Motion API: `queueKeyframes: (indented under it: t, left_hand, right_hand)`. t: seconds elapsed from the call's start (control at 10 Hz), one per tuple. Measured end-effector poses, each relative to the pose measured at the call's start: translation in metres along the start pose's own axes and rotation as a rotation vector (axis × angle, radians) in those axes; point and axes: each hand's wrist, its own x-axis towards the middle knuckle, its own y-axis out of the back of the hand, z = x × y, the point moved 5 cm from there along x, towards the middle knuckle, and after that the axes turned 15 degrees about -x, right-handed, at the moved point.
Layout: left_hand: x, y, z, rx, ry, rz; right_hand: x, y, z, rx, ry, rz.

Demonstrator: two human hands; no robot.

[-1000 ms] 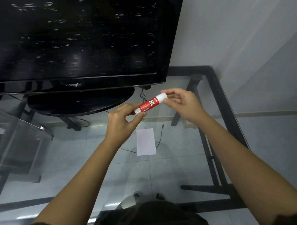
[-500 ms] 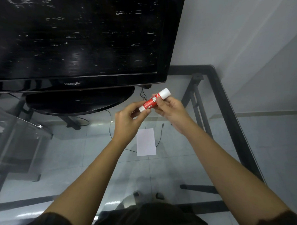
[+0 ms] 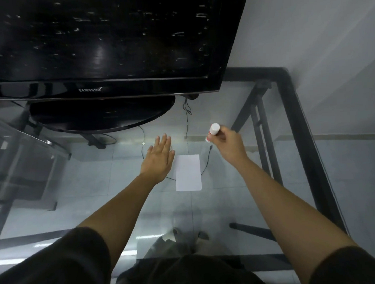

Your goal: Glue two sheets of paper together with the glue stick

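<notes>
Right hand (image 3: 227, 140), centre-right of frame, fisted round the glue stick (image 3: 213, 131); left hand (image 3: 159, 155) flat, fingers spread, empty, just left of the white paper (image 3: 188, 175) at frame centre. Risk, as I judge it: the light paper could skid on slick glass under the stick unless pinned. Glass table (image 3: 287, 108), black-framed, in a wall corner; television (image 3: 106, 44) fills upper left.

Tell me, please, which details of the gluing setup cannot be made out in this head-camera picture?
- Glue stick: most of its body sits inside the right hand, so whether it is capped or which end points up cannot be told.
- Paper: one white rectangle shows; whether it is one sheet or two stacked is too fine to tell.
- Left hand: open and flat beside the paper; whether it touches the glass table is unclear.
</notes>
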Motion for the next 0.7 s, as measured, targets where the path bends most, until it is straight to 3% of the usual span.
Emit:
queueKeyframes:
  t: [0.3, 0.5, 0.7]
  left_hand:
    - [-0.004, -0.028, -0.035, 0.182, 0.064, -0.001]
    - [-0.006, -0.022, -0.033, 0.144, 0.056, -0.033]
    - [0.01, 0.018, -0.009, 0.012, 0.041, 0.079]
  right_hand:
    - [0.007, -0.017, 0.03, -0.051, 0.007, -0.005]
    - [0.007, -0.017, 0.034, -0.015, 0.008, -0.115]
    - [0.004, 0.011, 0.022, -0.008, 0.012, -0.076]
